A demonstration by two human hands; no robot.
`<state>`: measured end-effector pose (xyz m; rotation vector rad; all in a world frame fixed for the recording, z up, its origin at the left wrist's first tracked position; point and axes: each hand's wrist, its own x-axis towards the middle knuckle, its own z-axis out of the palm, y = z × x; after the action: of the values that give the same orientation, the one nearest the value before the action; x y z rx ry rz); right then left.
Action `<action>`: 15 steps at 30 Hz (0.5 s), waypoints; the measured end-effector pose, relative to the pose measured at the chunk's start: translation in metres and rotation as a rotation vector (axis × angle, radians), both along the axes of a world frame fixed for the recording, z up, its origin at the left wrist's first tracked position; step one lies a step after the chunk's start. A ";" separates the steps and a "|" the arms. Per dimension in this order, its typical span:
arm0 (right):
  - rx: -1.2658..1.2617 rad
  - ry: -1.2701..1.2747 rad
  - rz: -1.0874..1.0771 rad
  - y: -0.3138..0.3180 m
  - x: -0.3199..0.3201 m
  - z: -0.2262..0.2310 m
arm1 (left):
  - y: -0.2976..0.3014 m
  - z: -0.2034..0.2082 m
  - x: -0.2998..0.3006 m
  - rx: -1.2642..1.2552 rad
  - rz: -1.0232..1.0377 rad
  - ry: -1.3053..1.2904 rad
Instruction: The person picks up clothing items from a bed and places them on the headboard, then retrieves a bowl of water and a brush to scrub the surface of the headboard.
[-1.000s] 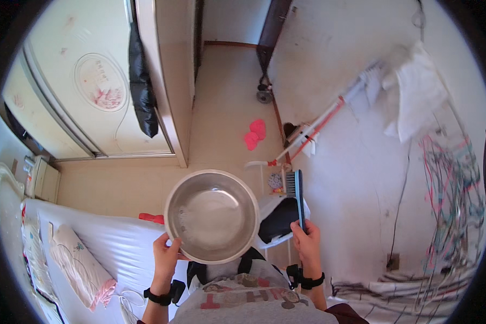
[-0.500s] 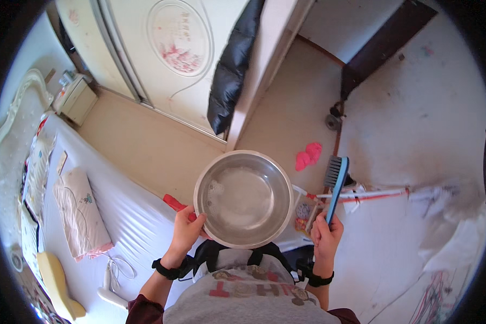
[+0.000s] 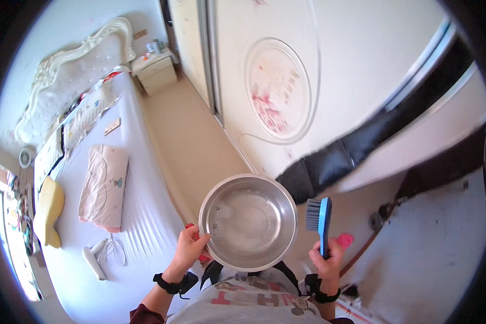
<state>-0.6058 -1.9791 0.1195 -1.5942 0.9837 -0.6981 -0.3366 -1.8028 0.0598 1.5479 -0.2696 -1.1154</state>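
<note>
My left hand (image 3: 190, 249) is closed on the rim of a round stainless steel basin (image 3: 290, 217), thumb over the edge. A little water with some suds (image 3: 221, 213) lies in the bottom of the basin. Something red (image 3: 203, 256) shows between that hand and the basin; its kind is not clear. To the right of the basin, my right hand (image 3: 328, 256) grips a blue scrub brush (image 3: 323, 218) by its handle. The brush stands upright with its grey bristles turned toward the basin, apart from it.
A bed (image 3: 140, 216) on the left carries a folded quilt (image 3: 105, 183), a white hair dryer (image 3: 94, 260) and a yellow pillow (image 3: 49, 210). Ahead stand a nightstand (image 3: 157, 75) and a sliding wardrobe (image 3: 351, 65), with a black padded jacket (image 3: 329, 164). Pink slippers (image 3: 344, 241) lie on the floor.
My view has swung left, bringing the bed and wardrobe further in and the doorway off right. The basin and brush stay in my hands, now a little lower in view.
</note>
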 end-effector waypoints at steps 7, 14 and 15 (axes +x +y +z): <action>0.318 -0.189 0.417 -0.071 0.104 -0.006 | -0.037 0.011 0.041 0.004 0.310 -0.024; 0.464 -0.298 0.542 -0.112 0.236 -0.033 | -0.063 0.008 0.112 -0.017 0.454 -0.048; 0.460 -0.301 0.559 -0.118 0.256 -0.034 | -0.066 0.006 0.127 -0.022 0.469 -0.054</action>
<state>-0.3498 -2.0968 0.0850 -1.2233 0.4015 -0.2791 -0.2097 -1.8691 0.0663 1.5206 0.0468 -0.7002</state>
